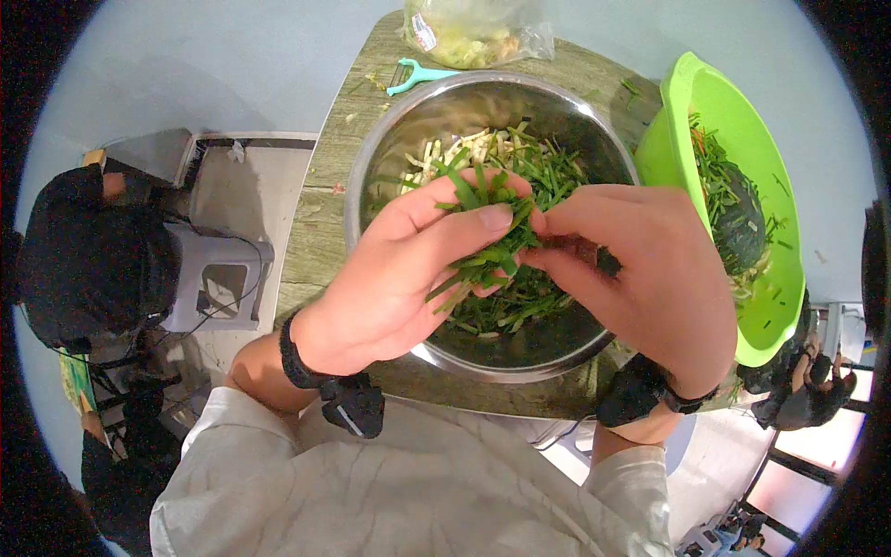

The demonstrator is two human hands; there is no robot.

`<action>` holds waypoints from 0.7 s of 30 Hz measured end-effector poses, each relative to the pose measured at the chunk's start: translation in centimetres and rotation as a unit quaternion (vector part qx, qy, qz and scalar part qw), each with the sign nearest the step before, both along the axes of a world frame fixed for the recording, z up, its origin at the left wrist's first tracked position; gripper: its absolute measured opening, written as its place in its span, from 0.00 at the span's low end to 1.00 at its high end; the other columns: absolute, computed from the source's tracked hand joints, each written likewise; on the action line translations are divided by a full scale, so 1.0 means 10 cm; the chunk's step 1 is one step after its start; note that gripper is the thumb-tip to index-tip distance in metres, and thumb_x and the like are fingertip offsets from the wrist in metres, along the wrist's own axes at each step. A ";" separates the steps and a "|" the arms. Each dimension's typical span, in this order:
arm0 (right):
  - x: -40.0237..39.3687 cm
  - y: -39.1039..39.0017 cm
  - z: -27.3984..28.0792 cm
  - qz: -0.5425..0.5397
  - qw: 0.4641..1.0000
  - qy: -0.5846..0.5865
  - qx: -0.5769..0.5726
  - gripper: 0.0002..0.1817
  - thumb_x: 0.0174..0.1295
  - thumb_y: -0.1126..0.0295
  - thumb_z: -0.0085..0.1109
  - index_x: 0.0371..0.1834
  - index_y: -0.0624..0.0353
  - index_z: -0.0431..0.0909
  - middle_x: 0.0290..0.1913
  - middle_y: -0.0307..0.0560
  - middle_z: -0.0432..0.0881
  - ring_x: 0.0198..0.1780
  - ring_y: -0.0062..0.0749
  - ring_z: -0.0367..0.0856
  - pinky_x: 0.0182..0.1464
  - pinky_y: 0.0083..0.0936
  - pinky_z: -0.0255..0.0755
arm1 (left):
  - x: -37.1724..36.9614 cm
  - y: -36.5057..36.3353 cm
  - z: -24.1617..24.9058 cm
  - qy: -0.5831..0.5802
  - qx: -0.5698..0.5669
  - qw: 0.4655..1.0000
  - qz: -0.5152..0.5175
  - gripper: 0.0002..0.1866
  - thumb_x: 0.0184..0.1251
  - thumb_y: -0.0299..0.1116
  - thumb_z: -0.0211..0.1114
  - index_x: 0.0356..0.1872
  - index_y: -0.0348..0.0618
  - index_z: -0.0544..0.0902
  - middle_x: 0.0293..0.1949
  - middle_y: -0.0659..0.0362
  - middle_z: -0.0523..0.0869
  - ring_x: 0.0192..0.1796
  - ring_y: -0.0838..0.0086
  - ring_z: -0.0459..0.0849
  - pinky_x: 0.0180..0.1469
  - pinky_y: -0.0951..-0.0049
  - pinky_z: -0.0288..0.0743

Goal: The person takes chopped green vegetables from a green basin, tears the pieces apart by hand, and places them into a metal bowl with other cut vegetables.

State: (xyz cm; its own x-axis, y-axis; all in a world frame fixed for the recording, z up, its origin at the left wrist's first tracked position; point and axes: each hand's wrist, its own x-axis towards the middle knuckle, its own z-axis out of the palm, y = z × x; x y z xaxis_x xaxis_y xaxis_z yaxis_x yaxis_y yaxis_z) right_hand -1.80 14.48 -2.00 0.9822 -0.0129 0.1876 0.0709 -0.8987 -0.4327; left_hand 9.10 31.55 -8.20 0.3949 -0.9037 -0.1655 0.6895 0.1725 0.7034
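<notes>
My left hand (408, 255) is closed around a bunch of chopped chives (497, 227), flat green pieces that stick out past the thumb and fingers. Against the right side of this bunch, my right hand (631, 265) has its thumb and fingertips pinched together; whether a piece is between them is hidden. Both hands are above a large steel bowl (371, 139). Inside the bowl lie more cut greens (548, 176) and pale vegetable strips (473, 147). The hands hide part of the bowl's contents.
A green plastic basin (673, 121) with shredded vegetables and a dark lump stands right of the bowl. Behind the bowl are a turquoise peeler (418, 76) and a clear plastic bag (473, 42). The wooden table (311, 213) ends at left, near a grey stool (218, 269).
</notes>
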 end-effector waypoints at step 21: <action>-0.09 -0.04 0.14 -0.014 0.996 -0.024 0.082 0.13 0.44 0.82 0.76 0.30 0.61 0.81 0.27 0.42 0.81 0.27 0.30 0.82 0.28 0.23 0.70 | 0.01 0.02 -0.02 0.035 -0.035 0.999 -0.007 0.12 0.79 0.28 0.55 0.59 0.42 0.75 0.51 0.58 0.82 0.52 0.76 0.82 0.52 0.76 0.79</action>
